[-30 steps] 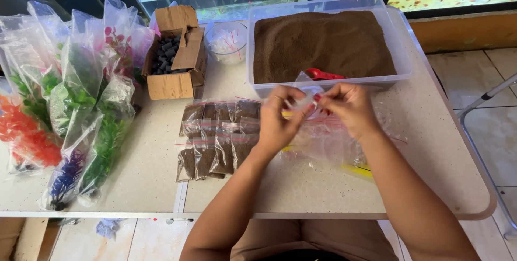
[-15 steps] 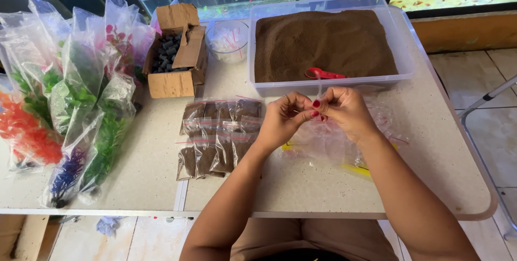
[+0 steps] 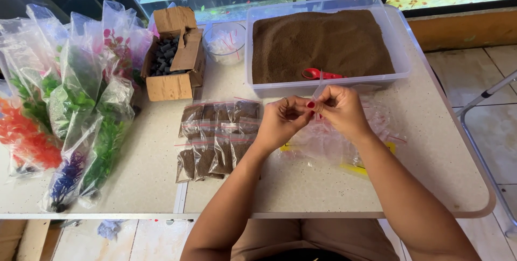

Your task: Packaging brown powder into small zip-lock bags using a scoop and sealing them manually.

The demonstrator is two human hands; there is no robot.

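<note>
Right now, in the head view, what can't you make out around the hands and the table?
- Small clear plastic bag between both hands: its contents, hidden by the fingers.
- Red scoop in the clear plastic tub of brown granules: its bowl, behind the tub wall.
- Dark pieces in the open cardboard box: too small to identify.
- Pile of empty clear bags: partly covered by the right hand and left hand.

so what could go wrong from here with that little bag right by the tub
The small clear bag is pinched between the left hand and right hand and could slip onto the heap of empty bags below. Both hands work against the tub of brown granules, so a nudge might spill some. An elbow could sweep the filled packets.
</note>
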